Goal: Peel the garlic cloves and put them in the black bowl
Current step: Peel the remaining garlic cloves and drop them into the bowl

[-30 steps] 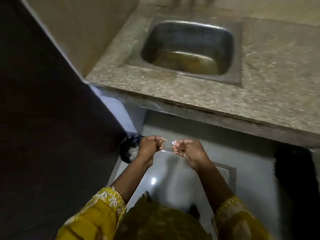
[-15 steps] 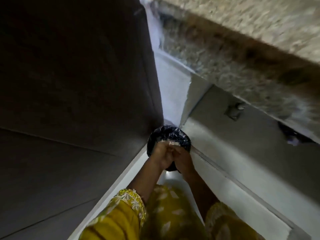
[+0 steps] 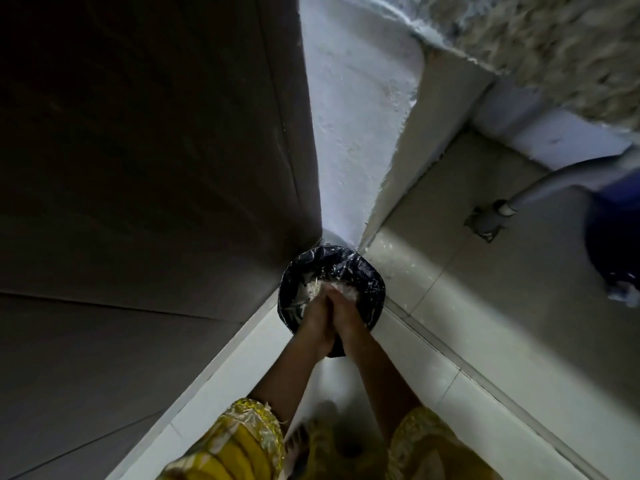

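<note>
**Hands joined palm to palm, low centre**

Left hand [image 3: 316, 318] and right hand [image 3: 347, 317] are pressed flat against each other, touching along their length. Fingers look extended, tips toward 12 o'clock. Left forearm [image 3: 284, 372] comes in from 7 o'clock and right forearm [image 3: 377, 368] from 5 o'clock, both bare, meeting in a V at the wrists. Can't tell if anything sits between the palms.

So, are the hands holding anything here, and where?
Cannot tell: left hand and right hand are pressed together over the black-lined bin, hiding anything between them.

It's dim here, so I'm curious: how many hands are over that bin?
2: the left hand and right hand, pressed palm to palm above the black-lined bin in the corner.
</note>
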